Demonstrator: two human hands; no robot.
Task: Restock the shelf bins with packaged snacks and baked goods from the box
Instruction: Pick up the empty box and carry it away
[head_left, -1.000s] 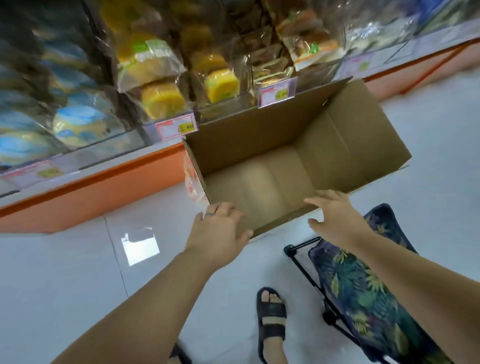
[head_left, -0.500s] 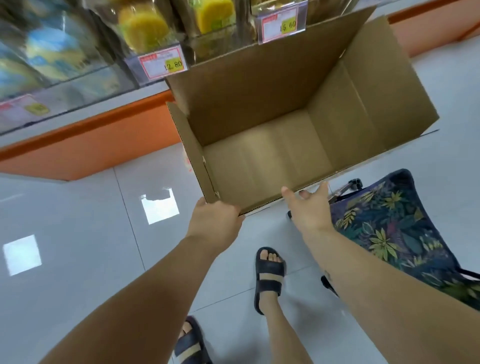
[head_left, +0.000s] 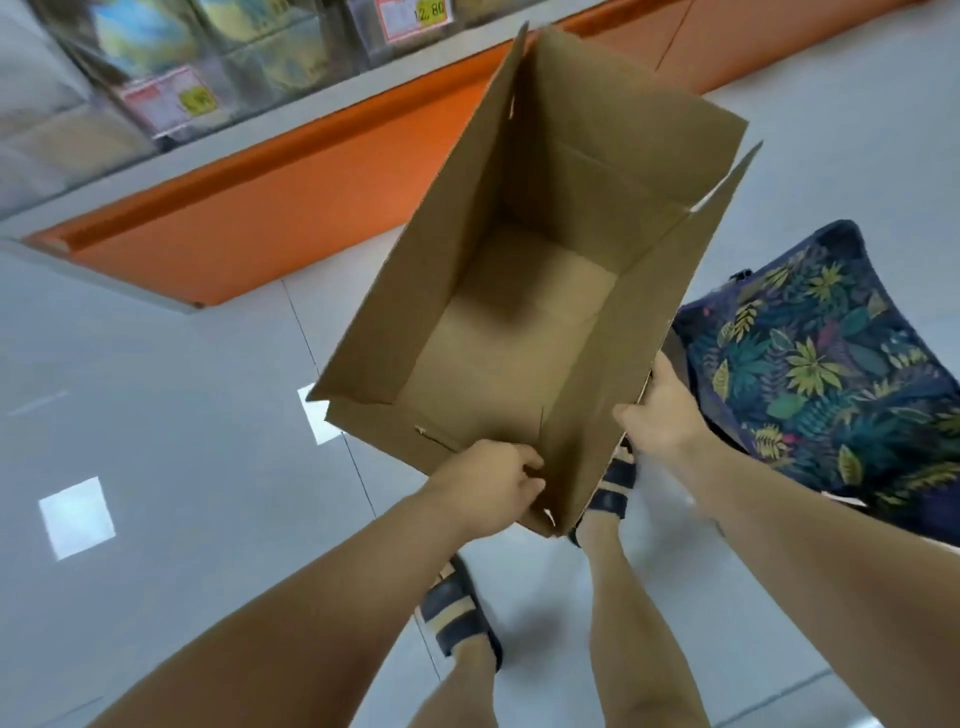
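Slippage is judged the nearest risk: the brown corrugated cardboard box (head_left: 519, 322), seen to be empty inside, is held tilted above the floor by its thin near edges alone, and a flap could fold or be pulled out of the grasp. The left hand (head_left: 488, 483) is curled round the near corner of the rim; the right hand (head_left: 660, 410) is clamped on the edge of the right wall, thumb laid across the card and the fingers hidden behind it. The raised far flaps stand close to the clear shelf bins (head_left: 249, 62), where blurred yellow and blue packaged goods (head_left: 135, 31) are stacked, and to the pink price tag (head_left: 415, 15); these could be knocked by a forward swing. The orange shelf base (head_left: 291, 192) lies just below. Beside the right hand, a dark blue fabric item printed with green and yellow leaves (head_left: 821, 364) rests on the glossy pale tiled floor (head_left: 156, 415), near the dark striped sandals (head_left: 457, 613), and could be tripped over.
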